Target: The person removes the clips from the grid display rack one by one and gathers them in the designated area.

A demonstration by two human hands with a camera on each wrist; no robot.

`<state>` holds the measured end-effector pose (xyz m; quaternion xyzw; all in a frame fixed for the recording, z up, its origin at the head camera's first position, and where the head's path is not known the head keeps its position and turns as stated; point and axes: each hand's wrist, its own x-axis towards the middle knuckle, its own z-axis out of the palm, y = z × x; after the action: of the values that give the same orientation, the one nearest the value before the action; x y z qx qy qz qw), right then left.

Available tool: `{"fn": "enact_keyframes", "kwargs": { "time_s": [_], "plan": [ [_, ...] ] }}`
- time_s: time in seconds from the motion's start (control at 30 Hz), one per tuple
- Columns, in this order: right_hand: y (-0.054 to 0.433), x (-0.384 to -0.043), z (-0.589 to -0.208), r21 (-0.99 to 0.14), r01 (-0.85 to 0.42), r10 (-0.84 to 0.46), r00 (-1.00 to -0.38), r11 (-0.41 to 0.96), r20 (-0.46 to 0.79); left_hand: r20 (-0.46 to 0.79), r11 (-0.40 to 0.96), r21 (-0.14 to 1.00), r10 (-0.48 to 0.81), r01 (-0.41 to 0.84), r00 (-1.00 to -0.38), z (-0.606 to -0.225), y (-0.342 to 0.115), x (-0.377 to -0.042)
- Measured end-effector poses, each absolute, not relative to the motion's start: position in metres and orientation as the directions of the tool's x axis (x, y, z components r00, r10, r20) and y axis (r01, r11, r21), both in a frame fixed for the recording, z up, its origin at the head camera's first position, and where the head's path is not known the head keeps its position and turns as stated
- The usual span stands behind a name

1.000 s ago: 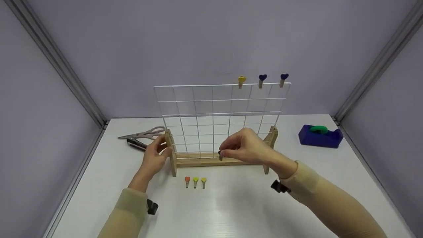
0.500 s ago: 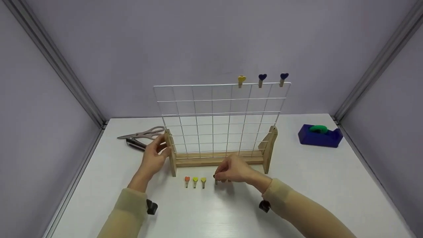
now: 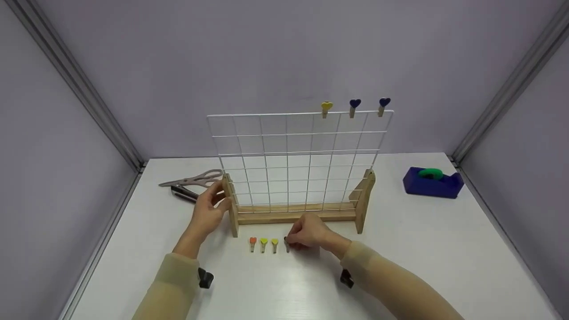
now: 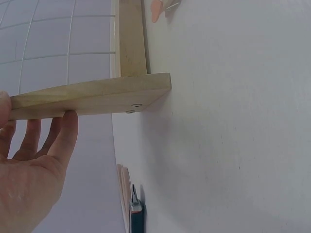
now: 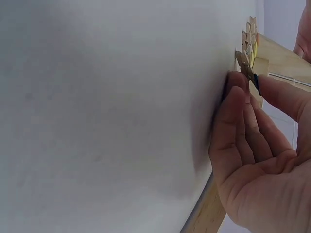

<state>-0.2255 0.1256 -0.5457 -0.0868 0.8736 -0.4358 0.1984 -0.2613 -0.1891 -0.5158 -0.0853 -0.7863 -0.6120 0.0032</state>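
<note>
My right hand pinches a small wooden clothespin with a dark blue heart, low over the white table. In the right wrist view this clothespin shows between thumb and fingertips. To its left lie a yellow-heart clothespin, a yellow-green one and an orange one, in a row. My left hand grips the left wooden upright of a rack, thumb on one face and fingers on the other. The rack's white wire grid stands on a wooden base.
Clipped along the grid's top wire are a yellow-heart clothespin and two dark blue ones, the farthest right near the corner. Scissors and a box cutter lie left of the rack. A blue tape dispenser stands right.
My right hand has come down from in front of the rack's base to the table with the dark blue clothespin, then slightly left beside the row. The left hand keeps its grip.
</note>
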Motion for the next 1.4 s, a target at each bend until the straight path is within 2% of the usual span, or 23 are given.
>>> {"fn": "enact_keyframes", "kwargs": {
  "time_s": [0.33, 0.67, 0.87, 1.1, 1.4],
  "plan": [
    [0.12, -0.226, -0.548, -0.697, -0.111, -0.323, -0.929, 0.709, -0.181, 0.127, 0.212, 0.966, 0.118, 0.15, -0.985, -0.515, -0.187, -0.261],
    [0.127, -0.224, -0.543, -0.723, -0.103, -0.328, -0.928, 0.684, -0.179, 0.118, 0.239, 0.96, 0.125, 0.145, -0.985, -0.515, -0.186, -0.261],
    [0.137, -0.225, -0.534, -0.698, -0.187, -0.354, -0.93, 0.691, -0.102, 0.103, 0.242, 0.961, 0.133, 0.133, -0.986, -0.515, -0.189, -0.261],
    [0.146, -0.221, -0.514, -0.712, -0.202, -0.38, -0.92, 0.673, -0.098, 0.108, 0.254, 0.957, 0.13, 0.138, -0.986, -0.514, -0.189, -0.262],
    [0.158, -0.208, -0.467, -0.7, -0.356, -0.497, -0.868, 0.619, 0.002, 0.118, 0.257, 0.955, 0.13, 0.149, -0.984, -0.515, -0.189, -0.262]
  ]
}}
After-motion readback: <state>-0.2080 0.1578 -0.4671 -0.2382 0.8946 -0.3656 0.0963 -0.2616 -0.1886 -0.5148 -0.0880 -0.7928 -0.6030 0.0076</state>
